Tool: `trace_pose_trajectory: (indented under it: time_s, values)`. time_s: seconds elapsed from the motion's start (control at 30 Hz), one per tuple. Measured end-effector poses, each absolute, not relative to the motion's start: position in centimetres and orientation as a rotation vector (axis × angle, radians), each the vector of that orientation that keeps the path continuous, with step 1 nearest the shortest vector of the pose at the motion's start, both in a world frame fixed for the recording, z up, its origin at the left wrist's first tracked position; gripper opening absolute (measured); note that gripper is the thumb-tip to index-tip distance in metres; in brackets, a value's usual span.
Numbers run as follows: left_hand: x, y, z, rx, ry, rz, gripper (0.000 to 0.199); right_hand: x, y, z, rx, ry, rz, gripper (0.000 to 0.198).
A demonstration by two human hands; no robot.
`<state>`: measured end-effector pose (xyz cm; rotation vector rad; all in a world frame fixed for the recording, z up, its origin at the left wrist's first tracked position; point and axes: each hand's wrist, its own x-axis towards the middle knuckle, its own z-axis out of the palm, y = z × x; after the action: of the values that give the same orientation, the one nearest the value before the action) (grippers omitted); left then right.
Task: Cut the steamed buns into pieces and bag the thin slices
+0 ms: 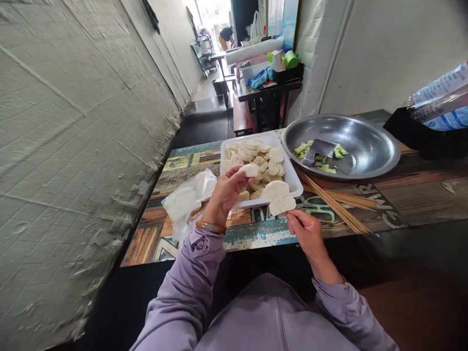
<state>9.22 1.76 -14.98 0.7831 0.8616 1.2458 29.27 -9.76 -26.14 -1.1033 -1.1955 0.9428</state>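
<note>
My left hand (228,190) pinches one thick, pale round slice (250,170) above a white plastic tray (295,187), which is piled with similar slices (276,155). To the right, near the tray's front corner, my right hand (306,233) is closed around a thin bamboo skewer, mostly hidden by the fingers. Two pale slices (277,190) sit one beyond the other on it. The exact food of the slices is unclear. Beside my left wrist lies a clear plastic bag (188,197) with white pieces in it.
A large steel basin (369,151) at right holds a cleaver (323,147) and chopped green vegetable pieces. Green-handled scissors (321,213) and a bundle of bamboo skewers (338,204) lie before it. A brick wall (73,146) runs along the left; another table stands beyond.
</note>
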Motion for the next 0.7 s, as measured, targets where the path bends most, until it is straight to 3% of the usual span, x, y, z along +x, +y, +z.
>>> trace_pose_trajectory:
  time_s: [0.7]
  values:
    - [9.4,1.0,-15.5,0.767,0.843,1.329,0.028,26.9,-9.0,-24.4,-1.182,-1.372,0.804,0.019]
